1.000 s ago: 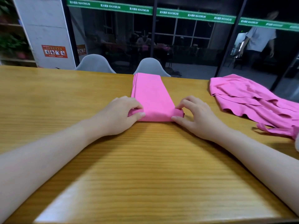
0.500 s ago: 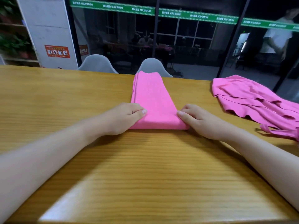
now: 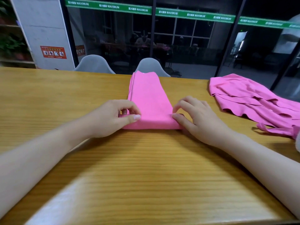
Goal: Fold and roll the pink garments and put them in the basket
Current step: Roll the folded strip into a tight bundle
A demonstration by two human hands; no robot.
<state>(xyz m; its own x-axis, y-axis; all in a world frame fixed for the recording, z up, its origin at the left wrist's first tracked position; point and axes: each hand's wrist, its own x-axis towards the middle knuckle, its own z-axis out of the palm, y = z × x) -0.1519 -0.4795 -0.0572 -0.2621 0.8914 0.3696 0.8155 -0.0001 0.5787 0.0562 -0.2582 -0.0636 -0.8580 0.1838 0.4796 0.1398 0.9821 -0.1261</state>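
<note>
A wooden table (image 3: 146, 168) runs wall to wall under the camera, with dark glass panels and two grey chairs (image 3: 151, 67) behind its far edge. At its centre lies the strip (image 3: 148, 96), a pink garment folded into a long narrow band that runs from the hands toward 12 o'clock. Its near end is turned over into a low roll (image 3: 154, 123) lying across the band.

The left hand (image 3: 112, 117) pinches the roll's left end, thumb on top and fingers curled behind it. The right hand (image 3: 198, 117) holds the right end with the thumb pressed against the cloth; its fingers are arched above, so how firmly it grips I cannot tell. At 2 o'clock a second pink garment, the heap (image 3: 253, 103), lies loose and unfolded, well apart from the strip. No basket is in view.

The risk I see is a crooked roll: if one hand advances faster than the other, the roll may cone and the strip's edges slip out sideways. Slack pressure would leave it loose enough to unwind when lifted.

Against half a second ago, the flat near edge has become a raised roll, the fingers have lifted from flat to curled, and the person standing at 1 o'clock behind the glass is gone.
</note>
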